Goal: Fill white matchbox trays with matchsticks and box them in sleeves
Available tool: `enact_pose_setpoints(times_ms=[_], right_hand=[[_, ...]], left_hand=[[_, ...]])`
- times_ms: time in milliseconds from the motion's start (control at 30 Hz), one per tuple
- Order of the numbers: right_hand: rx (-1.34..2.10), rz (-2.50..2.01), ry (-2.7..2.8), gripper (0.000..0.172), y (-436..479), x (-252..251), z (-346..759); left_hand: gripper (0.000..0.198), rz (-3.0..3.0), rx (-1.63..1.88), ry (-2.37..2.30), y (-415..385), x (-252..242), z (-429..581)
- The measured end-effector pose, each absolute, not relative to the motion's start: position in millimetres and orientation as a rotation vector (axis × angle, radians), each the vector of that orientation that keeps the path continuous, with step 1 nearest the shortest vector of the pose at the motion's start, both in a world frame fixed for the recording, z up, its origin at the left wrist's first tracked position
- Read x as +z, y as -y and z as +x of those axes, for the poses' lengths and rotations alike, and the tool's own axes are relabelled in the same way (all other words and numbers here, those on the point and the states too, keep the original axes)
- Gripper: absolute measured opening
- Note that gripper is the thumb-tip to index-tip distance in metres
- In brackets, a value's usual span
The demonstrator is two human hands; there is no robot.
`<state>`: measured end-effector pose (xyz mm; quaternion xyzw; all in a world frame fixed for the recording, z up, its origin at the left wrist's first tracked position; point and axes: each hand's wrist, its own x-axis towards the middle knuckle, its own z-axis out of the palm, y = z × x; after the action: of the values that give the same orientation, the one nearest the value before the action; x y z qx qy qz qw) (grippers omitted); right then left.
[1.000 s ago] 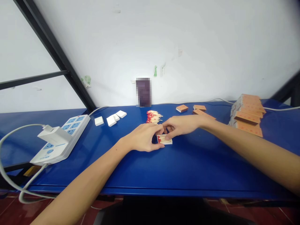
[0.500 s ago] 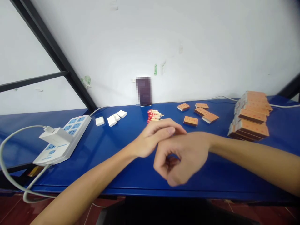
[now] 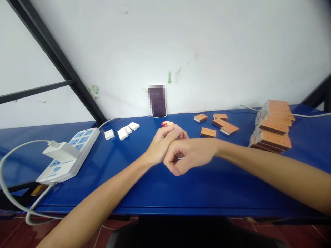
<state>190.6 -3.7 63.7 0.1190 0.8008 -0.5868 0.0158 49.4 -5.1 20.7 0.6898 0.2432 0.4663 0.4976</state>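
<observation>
My left hand (image 3: 164, 143) and my right hand (image 3: 192, 155) meet above the middle of the blue table (image 3: 155, 189). The left hand is closed, its thumb and bent fingers against the back of the right hand, which hides some fingertips. Curled into a loose ring, the right hand's fingers are closed too; I cannot make out anything in either hand. Just behind the left hand lies a pile of red-tipped matches (image 3: 168, 123), mostly covered by it. Several orange matchboxes (image 3: 208, 132) lie to the right of the matches, and several small white boxes (image 3: 122, 134) to the left.
Stacked orange matchboxes (image 3: 274, 137) stand at the right. A phone (image 3: 157, 101) leans against the white wall (image 3: 232, 51). At the left lie a white power strip (image 3: 74, 163) with a charger (image 3: 62, 152) plugged in and a looping cable (image 3: 5, 193). A black frame (image 3: 46, 44) rises behind.
Both hands have moved away from me and slightly left, still touching each other. The left hand covers more of the match pile. The view has shifted slightly.
</observation>
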Motion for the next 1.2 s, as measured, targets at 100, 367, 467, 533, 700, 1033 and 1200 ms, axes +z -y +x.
enact_pose_setpoints(times_ms=[100,367,467,533,700,1033,1200], right_hand=[[-1.842,0.397,-2.532,0.013,-2,60,190],[-1.602,0.826,-2.920,0.017,-32,60,216],[-1.230,1.075,-2.872,0.023,-37,69,233],[-1.033,1.079,-2.751,0.040,-36,73,240],[-0.745,0.990,-2.626,0.060,-31,65,238],[-0.873,0.982,-2.721,0.049,-36,55,235],[-0.717,1.163,-3.038,0.030,-54,26,232]], left_hand=[[0.039,1.678,1.054,-0.642,-2,20,50],[0.041,2.006,1.079,-1.024,-27,2,17],[0.036,2.274,1.052,-1.218,-37,-3,-2],[0.032,2.474,0.949,-1.261,-41,-3,-11],[0.017,2.692,0.723,-1.282,-47,-3,-21],[0.012,2.680,0.541,-1.297,-55,-9,-30],[0.014,2.667,0.553,-1.292,-55,-12,-26]])
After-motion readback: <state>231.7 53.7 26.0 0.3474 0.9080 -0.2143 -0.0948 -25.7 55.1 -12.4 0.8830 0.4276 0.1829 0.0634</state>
